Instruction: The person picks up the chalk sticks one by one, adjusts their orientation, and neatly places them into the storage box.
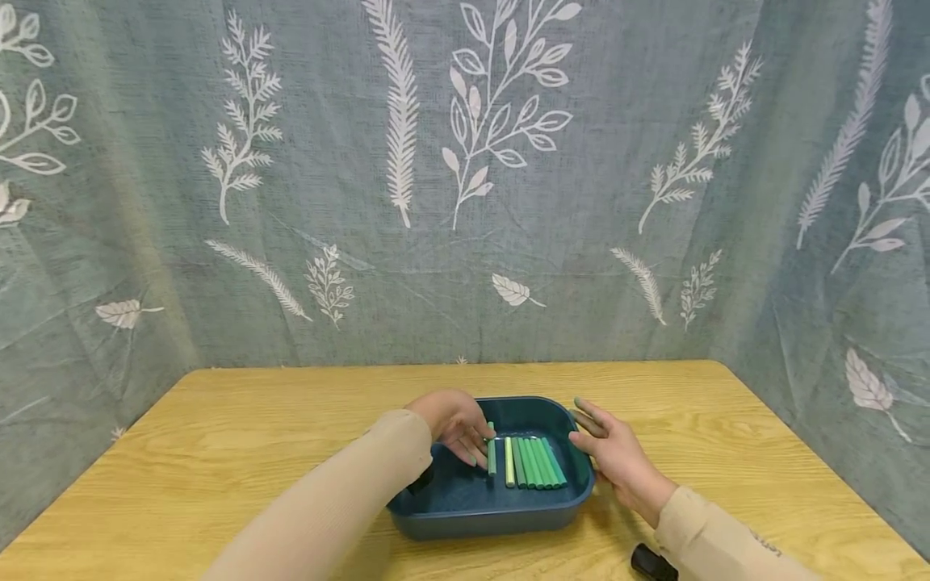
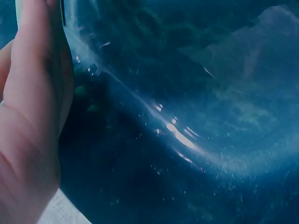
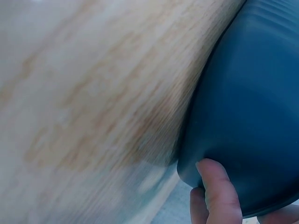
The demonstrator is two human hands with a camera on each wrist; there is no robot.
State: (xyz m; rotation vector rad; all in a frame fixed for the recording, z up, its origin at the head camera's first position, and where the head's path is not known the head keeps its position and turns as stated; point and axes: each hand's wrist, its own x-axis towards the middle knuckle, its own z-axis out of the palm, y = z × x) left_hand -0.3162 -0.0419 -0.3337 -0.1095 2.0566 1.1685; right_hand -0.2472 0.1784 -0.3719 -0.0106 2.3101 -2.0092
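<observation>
A dark blue tray (image 1: 494,524) with rounded corners stands on the table. Inside it, my left hand (image 1: 461,428) pinches a green chalk stick (image 1: 492,458), held nearly upright in the head view. Just right of that stick, a pale yellow-green chalk stick (image 1: 509,464) and several green chalk sticks (image 1: 536,464) lie side by side. At the tray's right end, my right hand (image 1: 621,456) grips the rim, its fingers against the outer wall (image 3: 252,102). In the left wrist view the left hand (image 2: 30,107) shows from the side, and the stick is hidden.
The light wooden table (image 1: 240,436) reaches past the tray on both sides. Grey-green curtain fabric (image 1: 327,161) with white leaf prints hangs behind and along the sides. A small black device (image 1: 654,562) is by the right sleeve.
</observation>
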